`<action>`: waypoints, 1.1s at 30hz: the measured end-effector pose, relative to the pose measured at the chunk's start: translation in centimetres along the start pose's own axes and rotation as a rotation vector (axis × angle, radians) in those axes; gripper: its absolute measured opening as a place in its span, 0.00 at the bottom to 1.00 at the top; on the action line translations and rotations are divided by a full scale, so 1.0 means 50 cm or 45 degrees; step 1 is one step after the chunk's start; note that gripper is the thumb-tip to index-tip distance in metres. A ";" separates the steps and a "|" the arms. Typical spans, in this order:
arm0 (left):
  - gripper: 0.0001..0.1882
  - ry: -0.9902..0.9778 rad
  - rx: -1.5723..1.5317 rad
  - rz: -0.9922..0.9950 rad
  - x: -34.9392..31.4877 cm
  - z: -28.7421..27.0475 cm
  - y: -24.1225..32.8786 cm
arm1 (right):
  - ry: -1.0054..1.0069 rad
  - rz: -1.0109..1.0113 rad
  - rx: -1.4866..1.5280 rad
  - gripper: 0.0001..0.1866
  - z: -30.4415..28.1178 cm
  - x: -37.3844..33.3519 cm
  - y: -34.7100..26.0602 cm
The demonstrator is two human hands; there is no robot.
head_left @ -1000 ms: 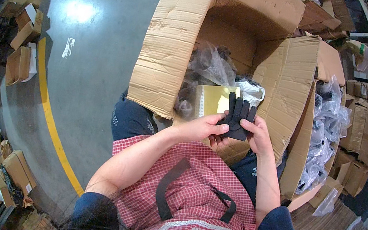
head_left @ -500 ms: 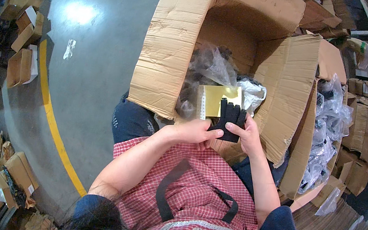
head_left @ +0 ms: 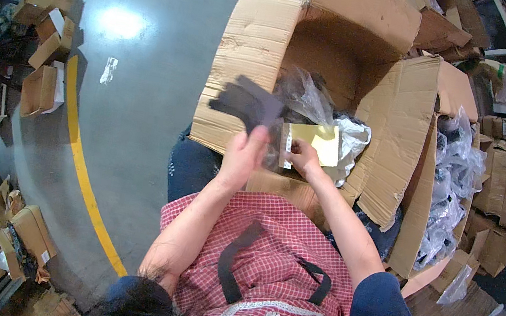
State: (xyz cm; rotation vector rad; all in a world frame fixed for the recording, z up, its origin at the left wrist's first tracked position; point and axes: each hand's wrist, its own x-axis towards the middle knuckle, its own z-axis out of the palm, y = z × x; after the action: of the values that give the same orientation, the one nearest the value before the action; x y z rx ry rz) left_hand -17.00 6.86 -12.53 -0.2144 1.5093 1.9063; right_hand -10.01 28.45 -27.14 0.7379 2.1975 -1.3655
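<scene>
left hand (head_left: 241, 156): grips flat dark fabric piece (head_left: 247, 104) | right hand (head_left: 301, 158): pinches yellow card (head_left: 315, 143) in clear crinkled bag

Dark, matt piece (head_left: 245, 105) in the left hand (head_left: 241, 159), flat and dull like felt or foam, blurred so the weave cannot be told. The right hand (head_left: 303, 158) is on a clear plastic bag (head_left: 308, 142), glossy and crinkled, with a smooth yellow paper card (head_left: 316, 143) inside it. Behind them sits the big box (head_left: 254, 46), plain brown corrugated cardboard, rough and creased, its flaps dented. More shiny, wrinkled plastic bags (head_left: 454, 183) fill the cardboard box on the right. The apron (head_left: 273, 280) is checked red-and-white cloth, soft, with black fabric straps and pale lace trim. The floor (head_left: 152, 43) is smooth grey concrete with a glossy sheen and a painted yellow line (head_left: 84, 178).
</scene>
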 end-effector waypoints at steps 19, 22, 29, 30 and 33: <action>0.15 -0.388 0.111 0.340 -0.367 0.127 0.058 | -0.239 -0.648 0.237 0.26 -0.264 -0.614 -0.270; 0.12 -0.399 0.257 0.344 -0.411 0.156 0.057 | -0.019 -0.703 -0.025 0.24 -0.258 -0.665 -0.267; 0.10 -0.348 0.285 0.475 -0.482 0.212 0.031 | 0.619 -1.284 -0.676 0.23 -0.225 -0.756 -0.261; 0.10 -0.356 0.314 0.516 -0.488 0.216 0.031 | 0.578 -1.238 -0.638 0.23 -0.224 -0.757 -0.248; 0.09 -0.368 0.392 0.582 -0.506 0.223 0.031 | 0.554 -1.185 -0.509 0.20 -0.223 -0.770 -0.225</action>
State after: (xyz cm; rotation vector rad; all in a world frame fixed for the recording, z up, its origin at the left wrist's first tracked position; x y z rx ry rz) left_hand 4.17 6.56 5.32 0.5652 1.7196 1.8975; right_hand 10.84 26.57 8.83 -0.2235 3.2420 -1.0866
